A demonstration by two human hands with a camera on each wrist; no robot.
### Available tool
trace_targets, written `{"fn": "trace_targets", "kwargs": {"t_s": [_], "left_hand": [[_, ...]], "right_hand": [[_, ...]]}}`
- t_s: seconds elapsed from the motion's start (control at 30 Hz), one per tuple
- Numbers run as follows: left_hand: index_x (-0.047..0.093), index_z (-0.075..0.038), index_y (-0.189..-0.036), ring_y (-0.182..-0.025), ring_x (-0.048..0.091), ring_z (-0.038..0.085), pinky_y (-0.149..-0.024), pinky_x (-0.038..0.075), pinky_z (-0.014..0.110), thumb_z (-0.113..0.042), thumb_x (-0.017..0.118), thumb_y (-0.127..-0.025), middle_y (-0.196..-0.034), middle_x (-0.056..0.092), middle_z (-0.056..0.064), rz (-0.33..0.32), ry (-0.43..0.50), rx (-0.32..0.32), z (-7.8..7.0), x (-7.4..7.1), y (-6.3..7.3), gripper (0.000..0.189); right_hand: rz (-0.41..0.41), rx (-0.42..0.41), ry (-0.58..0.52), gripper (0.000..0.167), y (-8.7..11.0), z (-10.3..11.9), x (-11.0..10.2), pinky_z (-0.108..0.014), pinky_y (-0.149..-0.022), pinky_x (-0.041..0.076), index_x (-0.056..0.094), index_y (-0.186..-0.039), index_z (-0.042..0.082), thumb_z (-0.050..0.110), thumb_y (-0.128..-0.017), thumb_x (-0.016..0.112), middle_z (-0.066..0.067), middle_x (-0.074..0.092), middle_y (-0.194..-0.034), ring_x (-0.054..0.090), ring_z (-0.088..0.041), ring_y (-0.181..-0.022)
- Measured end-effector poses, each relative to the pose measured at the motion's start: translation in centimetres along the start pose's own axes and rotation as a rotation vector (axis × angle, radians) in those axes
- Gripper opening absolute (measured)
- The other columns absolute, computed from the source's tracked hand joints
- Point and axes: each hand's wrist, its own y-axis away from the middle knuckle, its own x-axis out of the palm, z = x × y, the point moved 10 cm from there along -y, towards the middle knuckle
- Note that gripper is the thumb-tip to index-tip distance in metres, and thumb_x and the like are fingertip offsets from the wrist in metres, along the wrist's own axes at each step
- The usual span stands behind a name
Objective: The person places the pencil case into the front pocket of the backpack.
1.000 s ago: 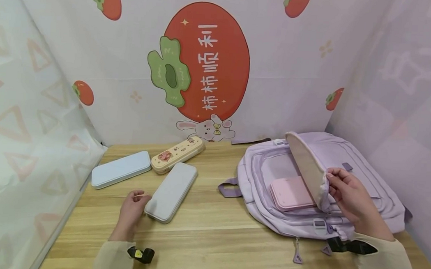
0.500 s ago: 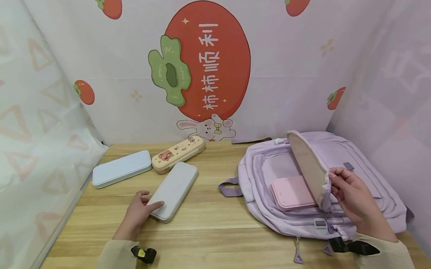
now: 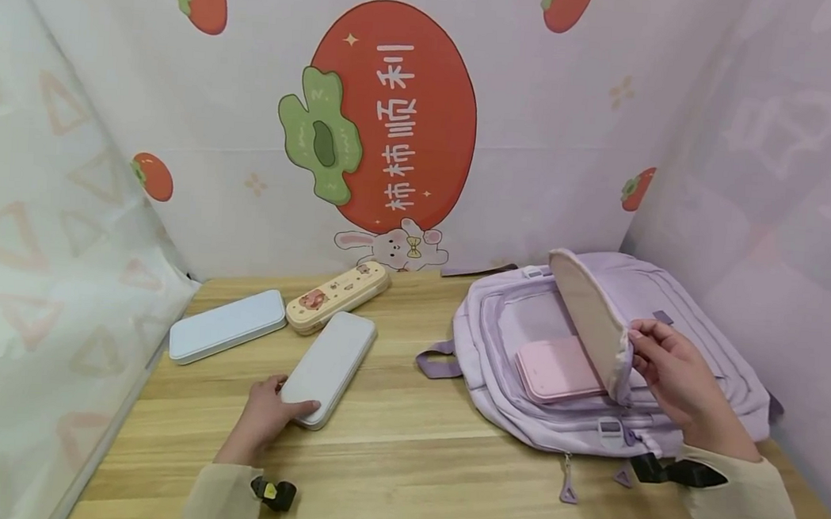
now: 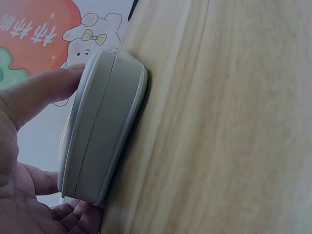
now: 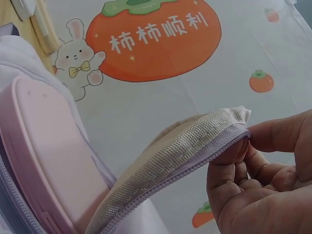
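A light grey pencil case [image 3: 330, 365] lies flat on the wooden table. My left hand [image 3: 263, 415] grips its near end, thumb on the top face and fingers along the left side; the left wrist view shows the case's end [image 4: 105, 131] between them. At the right lies a lilac backpack [image 3: 710, 349] with its front pocket unzipped. My right hand [image 3: 675, 382] pinches the zipped edge of the pocket flap [image 3: 586, 325] and holds it raised. Inside the pocket rests a pink pencil case [image 3: 559, 369], its right end hidden by the flap in the head view.
A light blue pencil case [image 3: 227, 326] and a cream pencil case [image 3: 338, 296] with printed pictures lie behind the grey one. A strap loop [image 3: 439, 362] sticks out from the backpack's left side. Zipper pulls [image 3: 569, 489] hang at its front. A printed curtain stands behind the table.
My left hand has moved from beside the grey pencil case onto it, and its thumb now lies on top. My right hand keeps the flap raised in the same place.
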Motion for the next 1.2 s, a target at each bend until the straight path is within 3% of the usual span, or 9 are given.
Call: {"fn": "trace_targets", "kwargs": {"t_s": [0.37, 0.6, 0.9, 1.07, 1.2], "left_hand": [[0.033, 0.019, -0.145, -0.126, 0.039, 0.052, -0.110, 0.033, 0.064, -0.027, 0.084, -0.087, -0.138, 0.030, 0.041, -0.006, -0.032, 0.019, -0.3, 0.3, 0.0, 0.090], [0.033, 0.011, -0.151, -0.136, 0.040, 0.052, -0.112, 0.032, 0.064, -0.024, 0.085, -0.087, -0.148, 0.039, 0.039, -0.048, -0.017, 0.047, -0.1, 0.1, 0.1, 0.089], [0.027, 0.003, -0.156, -0.140, 0.038, 0.051, -0.113, 0.032, 0.063, -0.023, 0.084, -0.088, -0.152, 0.037, 0.036, -0.106, 0.022, 0.060, -0.2, -0.3, 0.9, 0.092], [0.016, 0.003, -0.159, -0.123, 0.051, 0.046, -0.095, 0.046, 0.050, -0.019, 0.080, -0.091, -0.139, 0.044, 0.036, -0.157, 0.085, 0.055, -0.1, -1.2, 1.5, 0.097], [0.012, 0.003, -0.160, -0.116, 0.053, 0.041, -0.080, 0.048, 0.033, -0.017, 0.077, -0.093, -0.134, 0.043, 0.032, -0.188, 0.130, 0.034, 0.0, -1.7, 1.8, 0.096]], "right_hand": [[-0.010, 0.017, 0.020, 0.028, 0.0, -0.1, 0.1, -0.017, -0.068, 0.048, 0.065, -0.104, 0.009, -0.005, -0.108, 0.042, 0.002, 0.059, -0.091, 0.055, -0.006, -0.078], [-0.023, 0.033, 0.028, 0.028, 0.2, -0.3, 0.0, -0.017, -0.067, 0.048, 0.065, -0.103, 0.010, -0.005, -0.108, 0.042, 0.002, 0.059, -0.089, 0.055, -0.006, -0.076], [-0.029, 0.024, 0.027, 0.030, 0.1, -0.3, 0.1, -0.017, -0.067, 0.048, 0.065, -0.103, 0.009, -0.007, -0.108, 0.040, 0.002, 0.059, -0.090, 0.055, -0.006, -0.076], [-0.031, 0.026, 0.012, 0.031, 0.2, -0.3, 0.1, -0.017, -0.067, 0.048, 0.065, -0.103, 0.009, -0.007, -0.108, 0.039, 0.001, 0.059, -0.090, 0.055, -0.006, -0.077], [-0.029, 0.025, 0.005, 0.031, 0.2, -0.3, 0.1, -0.017, -0.067, 0.048, 0.065, -0.103, 0.009, -0.007, -0.108, 0.040, 0.001, 0.059, -0.090, 0.056, -0.006, -0.077]]}}
